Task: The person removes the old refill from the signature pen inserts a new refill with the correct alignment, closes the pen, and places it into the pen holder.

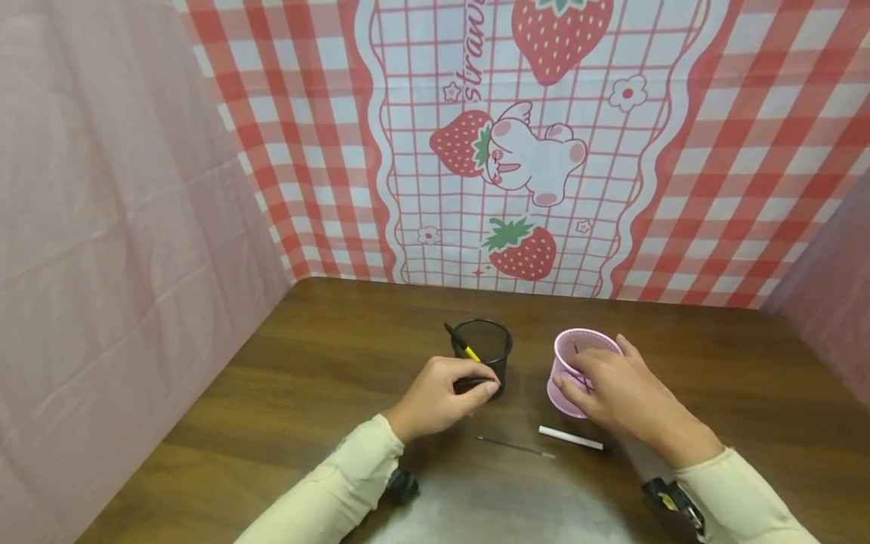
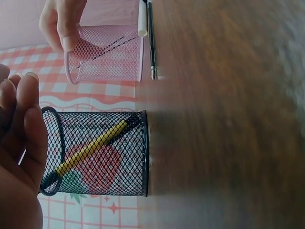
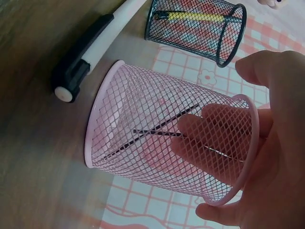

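My left hand (image 1: 442, 397) hovers at the near side of a black mesh pen cup (image 1: 499, 340), fingers loosely curled; I see nothing held in it. A yellow-and-black pen (image 2: 90, 147) leans inside that cup. My right hand (image 1: 628, 393) reaches over the rim of a pink mesh pen cup (image 1: 564, 378). Several of its fingers (image 3: 205, 143) extend inside, seen through the mesh, while the thumb stays outside. Two thin dark sticks (image 3: 167, 121), like pen refills, cross inside the pink cup near those fingers.
On the wooden table (image 1: 326, 363), a white pen with a black end (image 1: 571, 437) and a thin pen refill (image 1: 515, 446) lie in front of the cups. A checked strawberry cloth (image 1: 326, 151) hangs behind, and a pink cloth (image 1: 122, 227) hangs at the left.
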The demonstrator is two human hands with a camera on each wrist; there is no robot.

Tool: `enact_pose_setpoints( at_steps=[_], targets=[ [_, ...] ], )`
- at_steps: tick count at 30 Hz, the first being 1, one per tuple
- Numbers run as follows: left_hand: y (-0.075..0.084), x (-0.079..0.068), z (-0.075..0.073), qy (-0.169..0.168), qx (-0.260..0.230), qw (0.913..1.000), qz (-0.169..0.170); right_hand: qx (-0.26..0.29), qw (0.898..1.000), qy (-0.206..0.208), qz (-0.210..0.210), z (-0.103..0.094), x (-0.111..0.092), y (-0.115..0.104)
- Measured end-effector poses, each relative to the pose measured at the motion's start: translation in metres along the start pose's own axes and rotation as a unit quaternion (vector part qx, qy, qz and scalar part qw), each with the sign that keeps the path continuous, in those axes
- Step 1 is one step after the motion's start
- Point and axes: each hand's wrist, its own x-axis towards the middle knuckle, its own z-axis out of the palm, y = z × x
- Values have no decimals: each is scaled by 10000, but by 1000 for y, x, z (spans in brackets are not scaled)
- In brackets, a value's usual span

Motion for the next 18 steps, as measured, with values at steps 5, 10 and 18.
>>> enact_pose_setpoints(
  at_steps=[5, 10, 18],
  targets=[
    [0, 0, 1, 3, -39, 10000, 4, -61, 10000, 54, -23, 1, -2, 1],
    [0, -2, 1, 11, -16, 10000, -2, -87, 9999, -61, 40, 1, -4, 0],
    [0, -1, 0, 2, -75, 10000, -19, -231, 9996, -57, -117, 1, -3, 0]
  ],
)
